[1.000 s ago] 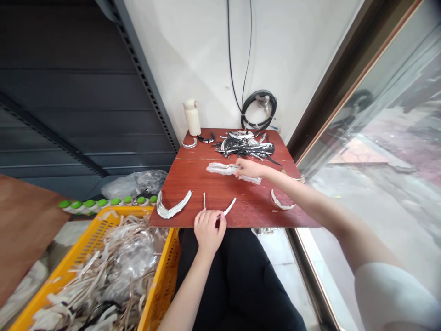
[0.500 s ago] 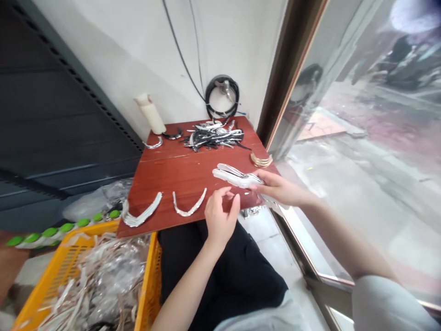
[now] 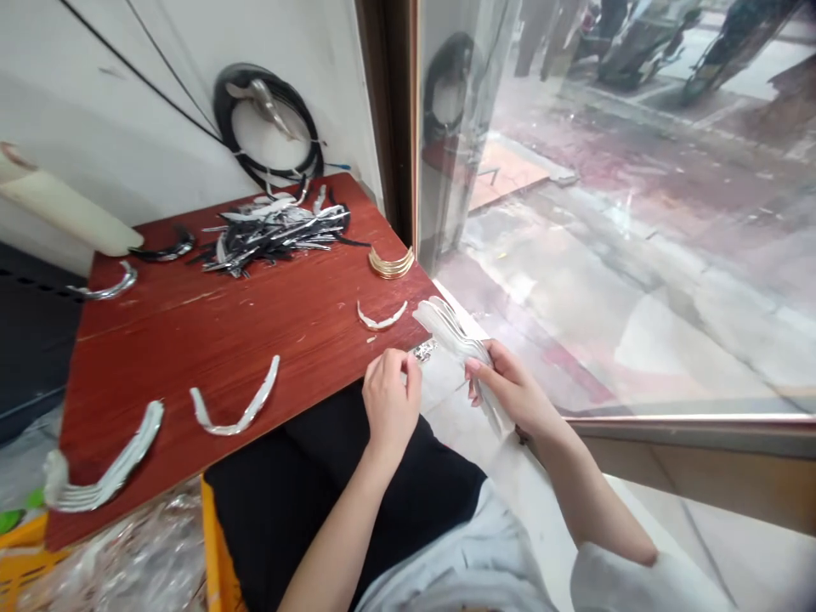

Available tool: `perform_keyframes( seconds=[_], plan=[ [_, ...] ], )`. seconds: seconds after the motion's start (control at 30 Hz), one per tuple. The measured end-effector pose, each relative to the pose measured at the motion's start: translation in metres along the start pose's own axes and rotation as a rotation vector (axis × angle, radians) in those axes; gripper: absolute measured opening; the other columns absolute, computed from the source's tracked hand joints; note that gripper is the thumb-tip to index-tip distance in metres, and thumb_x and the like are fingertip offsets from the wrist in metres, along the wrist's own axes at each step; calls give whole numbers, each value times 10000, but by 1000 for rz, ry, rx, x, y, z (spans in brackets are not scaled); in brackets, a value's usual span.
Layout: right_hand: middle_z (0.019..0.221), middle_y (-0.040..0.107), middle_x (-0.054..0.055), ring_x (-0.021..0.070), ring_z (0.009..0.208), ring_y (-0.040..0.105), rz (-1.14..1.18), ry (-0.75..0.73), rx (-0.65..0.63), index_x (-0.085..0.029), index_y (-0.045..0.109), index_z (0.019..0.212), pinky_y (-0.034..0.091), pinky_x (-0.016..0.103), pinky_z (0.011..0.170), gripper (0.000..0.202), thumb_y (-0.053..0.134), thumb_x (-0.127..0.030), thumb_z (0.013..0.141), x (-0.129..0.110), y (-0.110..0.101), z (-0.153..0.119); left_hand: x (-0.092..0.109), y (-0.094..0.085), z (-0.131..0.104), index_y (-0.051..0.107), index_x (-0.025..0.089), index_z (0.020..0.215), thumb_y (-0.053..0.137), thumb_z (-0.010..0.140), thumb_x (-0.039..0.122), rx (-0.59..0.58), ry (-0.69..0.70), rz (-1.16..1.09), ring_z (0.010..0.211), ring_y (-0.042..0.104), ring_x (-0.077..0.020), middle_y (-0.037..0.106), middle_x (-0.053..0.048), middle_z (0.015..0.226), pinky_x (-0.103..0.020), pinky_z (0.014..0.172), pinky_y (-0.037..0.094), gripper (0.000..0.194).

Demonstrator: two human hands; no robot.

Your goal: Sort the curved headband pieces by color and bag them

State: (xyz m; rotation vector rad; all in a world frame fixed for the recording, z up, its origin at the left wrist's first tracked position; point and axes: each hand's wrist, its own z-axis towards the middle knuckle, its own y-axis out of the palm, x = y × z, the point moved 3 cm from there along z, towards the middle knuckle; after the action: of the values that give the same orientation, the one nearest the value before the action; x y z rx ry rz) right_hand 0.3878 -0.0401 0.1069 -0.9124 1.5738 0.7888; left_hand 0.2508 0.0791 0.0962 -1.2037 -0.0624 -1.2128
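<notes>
My right hand (image 3: 519,393) grips a bundle of white curved strips (image 3: 450,327) with dark edges, held off the table's right front corner. My left hand (image 3: 391,393) is at the table's front edge, its fingers curled in toward the thumb; whether anything small is between them is hidden. A single short white curved strip (image 3: 381,323) lies just beyond my left hand. Farther left on the table are a U-shaped white strip (image 3: 237,425) and a nested stack of white curved strips (image 3: 111,484).
The red-brown table (image 3: 184,340) carries a heap of black and silver scraps (image 3: 274,234), gold curved strips (image 3: 391,263), silver strips (image 3: 111,285) and a pale roll (image 3: 70,204). A black cable coil (image 3: 312,127) stands against the wall. A yellow crate (image 3: 220,552) is below; glass (image 3: 592,255) is right.
The view has swung right. My right hand has drawn back off the table with the bundle, and the short white strip on the table now shows. My left hand's fingers have closed in.
</notes>
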Motion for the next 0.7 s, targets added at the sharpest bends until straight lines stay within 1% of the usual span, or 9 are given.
perform_keyframes(
  seconds=[0.07,0.13,0.17,0.23,0.27,0.33,0.43,0.53,0.7],
  plan=[
    [777,575,-19,119,594,584,23,17,57,-226,498,873,522,269,558,268,596,-474,910,0,-10,-8,1,8,-6,501,218,799,426,967,259,-108,34,-40,735,563,-179,580,-9,739,-303,748,428,188],
    [788,573,-18,119,608,583,23,17,87,-225,507,882,519,265,563,256,598,-463,912,0,-19,-14,6,22,-14,549,213,926,455,949,243,-329,130,-93,817,603,-184,636,-28,875,-316,801,446,102],
    [796,572,-15,119,615,581,21,14,95,-224,514,889,518,264,564,253,597,-463,912,1,-23,-17,9,30,-17,558,211,1026,495,928,245,-434,165,-113,871,618,-193,651,-44,976,-330,835,453,121],
    [813,571,-10,120,625,580,16,15,101,-221,527,902,522,265,566,254,596,-466,911,3,-30,-21,15,43,-20,519,210,1207,573,881,262,-553,144,-160,960,631,-217,633,-82,1151,-360,880,460,335],
    [819,571,-8,120,627,580,17,19,106,-221,530,907,525,266,567,257,598,-468,909,4,-33,-23,17,48,-19,501,210,1248,586,876,279,-556,85,-211,989,632,-222,619,-94,1201,-366,890,463,388],
    [817,568,-9,120,622,578,26,35,120,-220,529,909,531,268,565,266,607,-474,899,7,-35,-24,23,53,-14,529,215,1215,534,920,327,-510,-71,-403,1004,633,-210,633,-86,1187,-349,891,467,316],
    [811,572,-10,122,618,576,36,69,107,-221,533,924,537,272,554,282,625,-484,881,11,-33,-25,34,55,-4,608,207,949,459,962,420,-483,-229,-695,883,638,-175,682,-36,925,-283,795,473,261],
    [803,589,-9,123,604,583,39,75,104,-223,531,911,540,278,555,280,631,-482,876,12,-26,-23,38,50,4,568,198,706,538,921,455,-442,-235,-642,712,603,-146,638,7,693,-250,698,432,337],
    [797,597,-12,121,588,580,53,74,146,-231,515,892,544,279,559,288,634,-492,870,8,-21,-20,17,29,11,606,196,764,461,963,416,-113,-329,-568,684,588,-121,632,6,721,-241,708,429,330]
  ],
)
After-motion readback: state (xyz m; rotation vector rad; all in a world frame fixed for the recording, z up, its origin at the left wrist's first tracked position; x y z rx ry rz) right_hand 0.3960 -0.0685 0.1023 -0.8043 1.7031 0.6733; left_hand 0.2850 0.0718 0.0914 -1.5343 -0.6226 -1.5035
